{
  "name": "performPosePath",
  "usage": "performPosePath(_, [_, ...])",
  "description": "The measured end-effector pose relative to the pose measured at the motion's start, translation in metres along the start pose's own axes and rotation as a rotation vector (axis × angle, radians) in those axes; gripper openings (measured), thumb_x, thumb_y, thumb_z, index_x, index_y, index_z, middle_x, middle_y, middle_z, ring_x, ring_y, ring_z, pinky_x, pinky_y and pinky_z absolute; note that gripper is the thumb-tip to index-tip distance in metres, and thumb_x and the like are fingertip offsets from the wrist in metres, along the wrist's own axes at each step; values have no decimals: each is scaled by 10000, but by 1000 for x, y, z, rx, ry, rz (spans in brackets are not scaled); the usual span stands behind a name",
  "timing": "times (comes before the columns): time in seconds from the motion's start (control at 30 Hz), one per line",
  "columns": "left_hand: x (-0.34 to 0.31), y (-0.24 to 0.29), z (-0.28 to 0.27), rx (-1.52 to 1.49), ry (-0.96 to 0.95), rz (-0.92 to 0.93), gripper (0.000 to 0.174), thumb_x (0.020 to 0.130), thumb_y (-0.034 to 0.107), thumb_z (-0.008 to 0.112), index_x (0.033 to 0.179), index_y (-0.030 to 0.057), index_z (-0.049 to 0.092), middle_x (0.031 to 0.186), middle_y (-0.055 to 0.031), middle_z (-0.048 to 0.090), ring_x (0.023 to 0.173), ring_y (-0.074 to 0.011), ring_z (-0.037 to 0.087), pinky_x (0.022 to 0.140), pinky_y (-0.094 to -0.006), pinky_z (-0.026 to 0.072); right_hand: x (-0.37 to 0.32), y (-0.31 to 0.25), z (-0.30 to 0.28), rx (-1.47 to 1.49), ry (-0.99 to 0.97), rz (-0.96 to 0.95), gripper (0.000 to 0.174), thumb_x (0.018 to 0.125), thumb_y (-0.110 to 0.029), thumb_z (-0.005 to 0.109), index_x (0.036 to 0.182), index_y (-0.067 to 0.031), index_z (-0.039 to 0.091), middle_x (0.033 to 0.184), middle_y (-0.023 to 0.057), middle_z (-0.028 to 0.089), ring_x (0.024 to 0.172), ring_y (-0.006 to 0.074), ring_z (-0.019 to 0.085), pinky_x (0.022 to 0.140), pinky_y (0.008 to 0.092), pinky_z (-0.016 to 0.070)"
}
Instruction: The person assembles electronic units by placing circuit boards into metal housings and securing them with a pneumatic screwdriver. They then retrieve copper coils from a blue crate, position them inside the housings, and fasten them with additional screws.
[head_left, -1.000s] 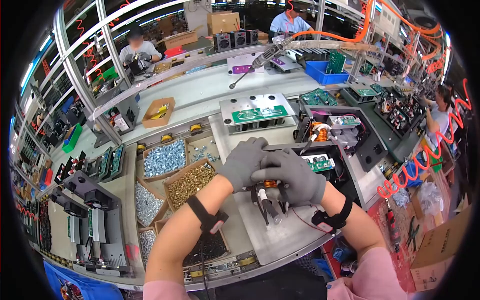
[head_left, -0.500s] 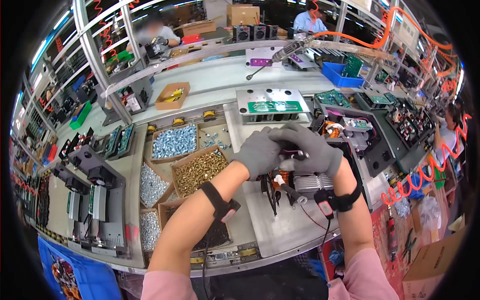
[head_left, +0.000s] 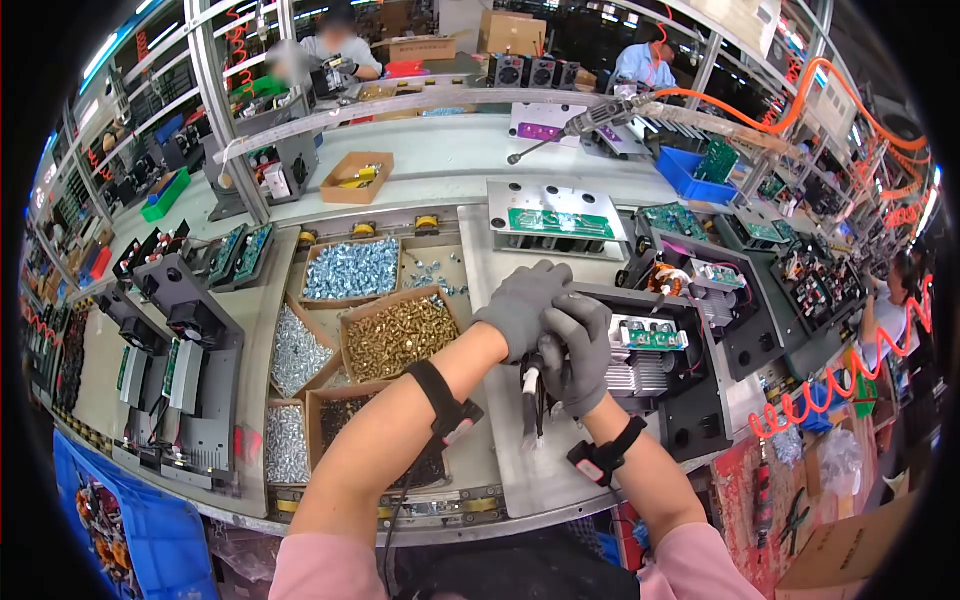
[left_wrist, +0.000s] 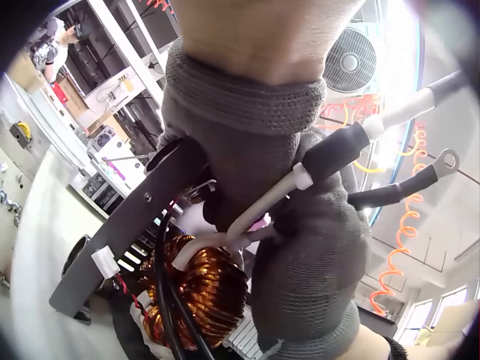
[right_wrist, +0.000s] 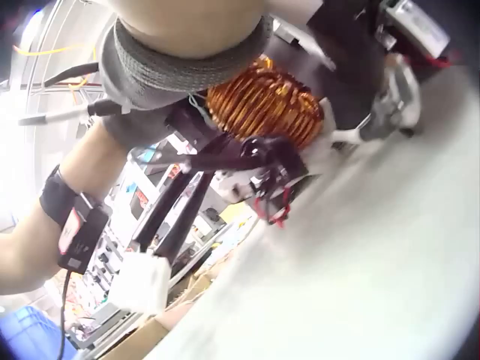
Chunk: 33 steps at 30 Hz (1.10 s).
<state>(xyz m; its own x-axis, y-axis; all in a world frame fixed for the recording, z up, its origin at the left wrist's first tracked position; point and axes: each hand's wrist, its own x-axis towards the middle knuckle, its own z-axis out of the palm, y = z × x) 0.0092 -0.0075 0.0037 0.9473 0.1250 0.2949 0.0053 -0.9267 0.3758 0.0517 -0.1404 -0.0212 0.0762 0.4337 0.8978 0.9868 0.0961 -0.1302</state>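
Both hands wear grey gloves and meet at the left end of a black metal chassis (head_left: 705,400) with a finned heat sink (head_left: 640,378). My left hand (head_left: 525,305) lies at the chassis's dark end panel (left_wrist: 120,232), its fingertips hidden. Turned with curled fingers, my right hand (head_left: 578,350) is pressed close against the left one; I cannot tell what it holds. A copper-wound coil (left_wrist: 206,292) sits just below both hands. White-sleeved cables (left_wrist: 262,202) rise from it past the gloves, and a ring terminal (left_wrist: 448,161) sticks out beyond them. A white connector (right_wrist: 141,281) dangles on black wires.
Cardboard bins of brass screws (head_left: 405,335) and bluish screws (head_left: 350,270) stand at left. A power screwdriver (head_left: 590,120) hangs ahead, above a metal plate with a green board (head_left: 555,222). Another chassis (head_left: 760,340) is at right, and several units (head_left: 190,370) stand at far left.
My right hand has dropped and rolled from an arched pose over the chassis end to beside the left hand, uncovering the heat sink and green board. The head view has shifted slightly.
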Motion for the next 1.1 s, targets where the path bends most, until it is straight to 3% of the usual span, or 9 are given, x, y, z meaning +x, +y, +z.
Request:
performPosePath(0.17, [2, 6, -10, 139, -79, 144, 304, 735, 258, 634, 987, 89, 653, 1127, -107, 540, 1089, -267, 517, 879, -355, 464, 13, -22, -37, -9, -193, 86, 429, 665, -33, 649, 1084, -105, 595, 1097, 149, 546, 992, 361, 523, 852, 442, 439])
performPosePath(0.3, [2, 15, -14, 114, -108, 69, 263, 817, 275, 593, 1006, 111, 675, 1136, -72, 547, 1079, -262, 521, 897, -358, 459, 5, -45, -61, -65, -471, 117, 409, 613, -95, 720, 1008, -147, 629, 1097, 140, 548, 999, 340, 516, 852, 414, 427])
performPosePath(0.37, [0, 12, -11, 77, -79, 76, 256, 828, 278, 586, 1004, 115, 677, 1139, -66, 551, 1075, -261, 525, 899, -361, 456, 5, -40, -65, -102, -448, 145, 322, 624, -116, 742, 925, -117, 630, 1038, 122, 566, 920, 319, 545, 803, 402, 447])
performPosePath(0.43, [-1, 9, -9, 42, -48, 82, 249, 840, 281, 579, 1002, 120, 678, 1143, -60, 555, 1072, -261, 528, 901, -364, 454, 8, -13, -64, 90, -141, 182, 197, 715, -95, 714, 865, -40, 599, 873, 101, 577, 749, 235, 577, 620, 317, 459])
performPosePath(0.57, [-2, 7, -8, -11, -17, 108, 241, 833, 280, 584, 996, 130, 682, 1162, -62, 560, 1077, -262, 531, 909, -370, 445, 12, 12, -79, 557, 64, 1013, 91, 818, -71, 653, 862, -28, 587, 696, 27, 586, 560, 76, 539, 464, 232, 432])
performPosePath(0.83, [-5, -4, -4, -101, -11, 204, 214, 805, 265, 609, 954, 135, 693, 1218, -84, 535, 1123, -284, 504, 937, -378, 426, 16, 36, -75, 540, 204, 1230, 140, 769, -12, 681, 882, -25, 601, 630, 23, 578, 475, 89, 524, 416, 222, 422])
performPosePath(0.9, [-10, 2, -9, -97, -13, 243, 223, 793, 278, 614, 937, 130, 698, 1228, -111, 526, 1130, -285, 496, 933, -399, 418, 28, 36, -73, 457, 112, 1266, 155, 760, -40, 674, 887, -41, 584, 679, 27, 594, 519, 103, 553, 468, 236, 453])
performPosePath(1.0, [-26, 24, -23, 215, -79, 254, 249, 774, 304, 623, 965, 158, 688, 1210, -140, 533, 1139, -269, 491, 902, -414, 396, 40, 52, -46, 41, -20, 953, 230, 748, -114, 685, 932, -35, 572, 737, 79, 618, 643, 202, 626, 575, 333, 506])
performPosePath(1.1, [-30, 21, -7, 399, 98, 318, 285, 794, 302, 585, 1020, 144, 657, 1157, -87, 557, 1102, -254, 481, 885, -375, 376, 83, -24, -20, -386, -322, 722, 376, 743, -154, 687, 1070, -39, 545, 915, 149, 623, 807, 337, 646, 695, 419, 521])
